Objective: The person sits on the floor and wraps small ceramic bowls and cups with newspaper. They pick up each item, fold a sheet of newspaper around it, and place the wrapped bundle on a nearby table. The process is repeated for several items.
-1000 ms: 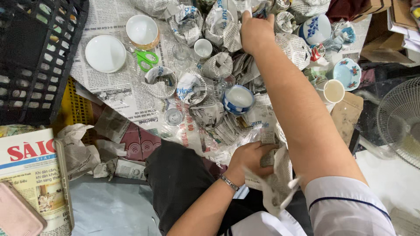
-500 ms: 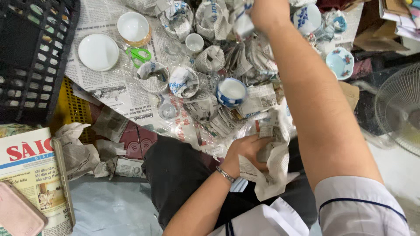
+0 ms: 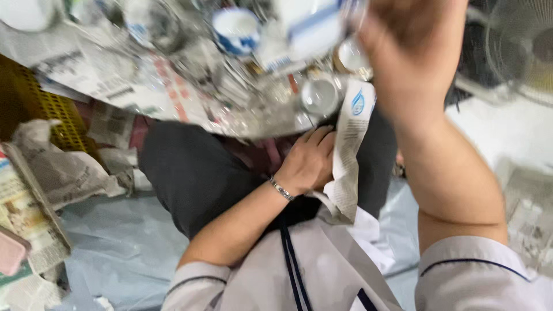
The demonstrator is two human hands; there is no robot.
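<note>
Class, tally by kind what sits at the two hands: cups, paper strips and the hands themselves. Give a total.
Blue-and-white ceramic cup: 1
Small pale round cups: 2
Blurred white blue-banded piece by the right hand: 1
Printed newspaper strip in the left hand: 1
Hands: 2
Total: 7; blur may hide more.

It looks like a packing corner of a small crockery shop or storeroom. The person sits on the floor among spread newspaper sheets (image 3: pixel 103 86), many small cups (image 3: pixel 236 29), a yellow plastic crate (image 3: pixel 52 112) and a standing fan (image 3: pixel 518 46).
</note>
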